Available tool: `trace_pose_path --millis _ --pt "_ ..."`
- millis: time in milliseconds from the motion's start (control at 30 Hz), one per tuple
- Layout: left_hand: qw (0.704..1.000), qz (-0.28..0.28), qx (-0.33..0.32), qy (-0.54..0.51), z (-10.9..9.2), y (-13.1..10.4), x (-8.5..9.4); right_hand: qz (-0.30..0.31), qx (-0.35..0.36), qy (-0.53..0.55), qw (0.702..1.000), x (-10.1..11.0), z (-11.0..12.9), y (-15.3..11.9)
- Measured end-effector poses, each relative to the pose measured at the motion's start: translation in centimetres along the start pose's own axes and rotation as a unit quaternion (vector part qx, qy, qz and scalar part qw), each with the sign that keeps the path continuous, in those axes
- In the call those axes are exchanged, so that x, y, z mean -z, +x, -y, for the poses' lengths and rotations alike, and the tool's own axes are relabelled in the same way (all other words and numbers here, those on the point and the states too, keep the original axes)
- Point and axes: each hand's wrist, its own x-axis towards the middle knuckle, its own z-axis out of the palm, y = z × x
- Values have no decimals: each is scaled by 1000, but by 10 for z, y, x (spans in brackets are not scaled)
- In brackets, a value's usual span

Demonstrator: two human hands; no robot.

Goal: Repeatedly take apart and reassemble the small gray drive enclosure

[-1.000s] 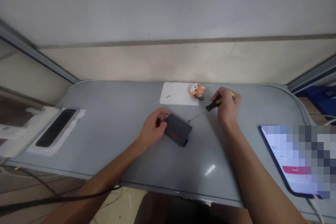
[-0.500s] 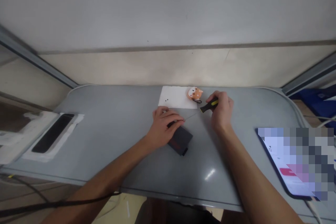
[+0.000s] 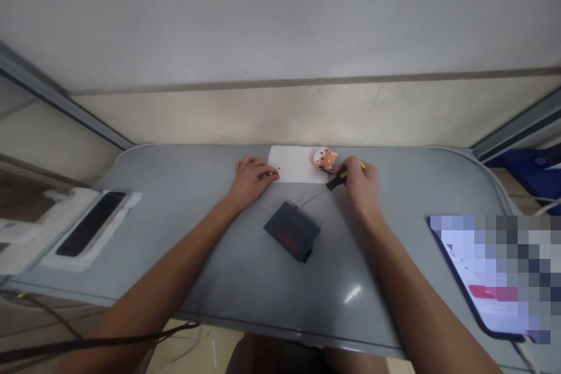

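Observation:
My right hand [image 3: 362, 181] grips a screwdriver [image 3: 337, 180] by its black and yellow handle. The thin shaft slants down to the left, its tip at the upper edge of a dark, flat rectangular box [image 3: 291, 229] with faint red marking. That box lies on the table, touched by neither hand's fingers. My left hand [image 3: 253, 180] rests at the left edge of a white sheet of paper [image 3: 295, 165], fingers pinched together. Something small and dark shows between them, too small to name. Beside the fingertips lies a tiny dark speck [image 3: 279, 168] on the paper.
An orange and white animal-shaped case [image 3: 324, 158] sits on the paper's right end. At the right lies a tablet [image 3: 477, 280] with a lit screen. A black phone-like slab [image 3: 91, 225] lies on white wrapping at the left. A wall [image 3: 219, 114] closes off the table's back.
My left hand has left the dark box and moved up and left to the paper, uncovering the box. My right hand with the screwdriver has shifted slightly left.

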Motion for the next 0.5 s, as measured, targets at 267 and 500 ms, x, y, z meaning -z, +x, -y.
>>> trace_pose_path --millis 267,500 --pt "998 31 -35 38 3 -1 6 44 0 -24 999 -5 -4 -6" --pt "993 22 -112 -4 -9 -12 7 29 13 37 999 -6 -6 -3"
